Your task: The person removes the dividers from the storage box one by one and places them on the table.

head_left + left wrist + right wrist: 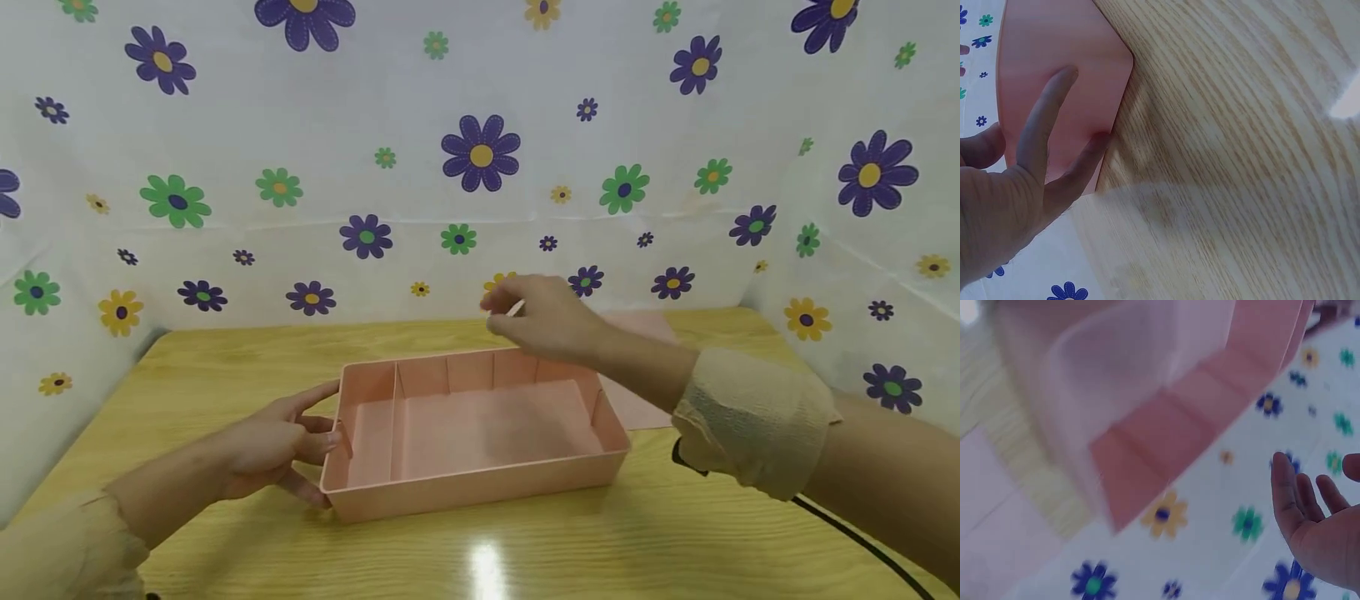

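A shallow pink plastic box (480, 490) stands on the wooden table, its top open. One thin divider (395, 421) crosses it near the left end, and nothing lies inside. My left hand (266, 442) touches the box's left end; in the left wrist view its fingers (1047, 119) are spread against the outer wall. Above the back rim hovers my right hand (547, 317), fingers loosely bent. From the right wrist view, that hand (1325, 540) holds nothing and is apart from the box.
A flat pink panel (637, 404) lies on the table behind and right of the box. White flowered cloth (412, 100) encloses the back and sides. A black cable (862, 542) runs below the right forearm.
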### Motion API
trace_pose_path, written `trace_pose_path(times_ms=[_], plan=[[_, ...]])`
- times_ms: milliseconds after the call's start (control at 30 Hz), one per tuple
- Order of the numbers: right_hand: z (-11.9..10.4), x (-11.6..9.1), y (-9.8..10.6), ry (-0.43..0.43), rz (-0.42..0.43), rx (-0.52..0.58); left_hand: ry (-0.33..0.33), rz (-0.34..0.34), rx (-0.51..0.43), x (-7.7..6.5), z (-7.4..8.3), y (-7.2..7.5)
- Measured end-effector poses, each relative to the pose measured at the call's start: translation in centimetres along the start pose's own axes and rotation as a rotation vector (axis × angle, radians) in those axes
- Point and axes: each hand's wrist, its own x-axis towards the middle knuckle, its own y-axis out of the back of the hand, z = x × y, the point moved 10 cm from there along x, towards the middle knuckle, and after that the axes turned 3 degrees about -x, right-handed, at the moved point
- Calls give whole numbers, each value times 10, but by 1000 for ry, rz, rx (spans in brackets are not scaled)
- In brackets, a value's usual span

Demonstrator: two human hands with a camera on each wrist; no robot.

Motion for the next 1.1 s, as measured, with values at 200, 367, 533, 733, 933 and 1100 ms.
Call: trace_pose_path(times_ms=[200,367,533,733,933,1100], plan=[[-32,4,-82,-122,-209,217,4,33,12,0,0,2],[-27,-3,-151,-405,-368,410,7,42,1,-2,1,2],[-23,-5,-186,-418,-391,200,-3,28,3,0,1,-1],[-27,-1,-191,-344,-362,79,-20,23,11,1,3,-2],[-36,1,-185,-302,-324,60,-5,39,8,0,0,2],[-41,4,-175,-285,-290,24,-6,36,7,0,0,2]])
